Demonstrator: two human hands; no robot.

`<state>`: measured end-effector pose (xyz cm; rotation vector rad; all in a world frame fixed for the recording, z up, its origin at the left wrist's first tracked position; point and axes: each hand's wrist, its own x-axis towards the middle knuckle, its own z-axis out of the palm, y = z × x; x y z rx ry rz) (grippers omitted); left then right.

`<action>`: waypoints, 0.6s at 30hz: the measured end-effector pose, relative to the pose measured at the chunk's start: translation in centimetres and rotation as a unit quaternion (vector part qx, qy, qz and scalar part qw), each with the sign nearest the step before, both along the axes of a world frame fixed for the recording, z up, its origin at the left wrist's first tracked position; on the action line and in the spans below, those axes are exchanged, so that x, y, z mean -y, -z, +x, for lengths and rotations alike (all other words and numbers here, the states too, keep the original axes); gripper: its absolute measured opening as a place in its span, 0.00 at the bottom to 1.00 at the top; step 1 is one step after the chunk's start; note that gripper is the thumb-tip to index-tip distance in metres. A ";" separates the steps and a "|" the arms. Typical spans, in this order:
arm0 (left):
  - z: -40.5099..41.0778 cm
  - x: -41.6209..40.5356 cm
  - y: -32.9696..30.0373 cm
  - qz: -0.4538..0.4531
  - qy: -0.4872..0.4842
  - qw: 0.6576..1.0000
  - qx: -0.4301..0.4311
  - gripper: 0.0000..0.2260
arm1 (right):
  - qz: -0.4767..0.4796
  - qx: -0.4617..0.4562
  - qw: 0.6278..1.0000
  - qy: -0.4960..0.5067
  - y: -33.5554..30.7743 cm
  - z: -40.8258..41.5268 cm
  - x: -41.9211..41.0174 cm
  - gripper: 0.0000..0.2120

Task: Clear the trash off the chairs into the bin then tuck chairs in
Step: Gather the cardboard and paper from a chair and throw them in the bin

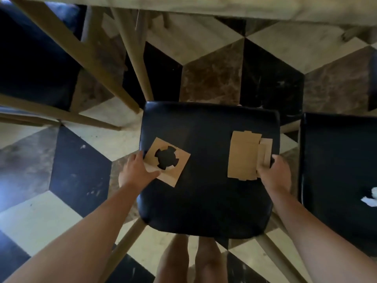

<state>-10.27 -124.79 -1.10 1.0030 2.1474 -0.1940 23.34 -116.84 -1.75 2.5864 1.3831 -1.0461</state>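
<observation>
At opposite seat (208, 201) edges, each hand (136, 170) (275, 174) touches cardboard (242, 156).

The right-hand chair (338, 160) and its white scrap (370, 198) are cut off by the frame edge

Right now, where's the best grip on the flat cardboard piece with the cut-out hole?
Take the cardboard square by its left corner, which overhangs the chair seat edge. Come from the left, where the left hand already is: thumb on top, fingers underneath.
</observation>
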 end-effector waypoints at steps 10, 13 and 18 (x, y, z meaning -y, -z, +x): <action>3.1 -0.1 1.8 0.069 -0.141 0.987 -0.033 0.26 | 0.073 -0.014 0.996 0.046 0.9 0.3 0.8 0.07; 3.8 -0.1 0.5 0.107 -0.182 0.976 0.055 0.12 | 0.072 -0.038 0.996 0.045 -0.7 0.5 1.2 0.06; 5.6 -0.6 -4.4 0.150 -0.197 0.960 0.128 0.02 | 0.081 -0.094 0.991 0.053 -6.7 0.5 1.8 0.08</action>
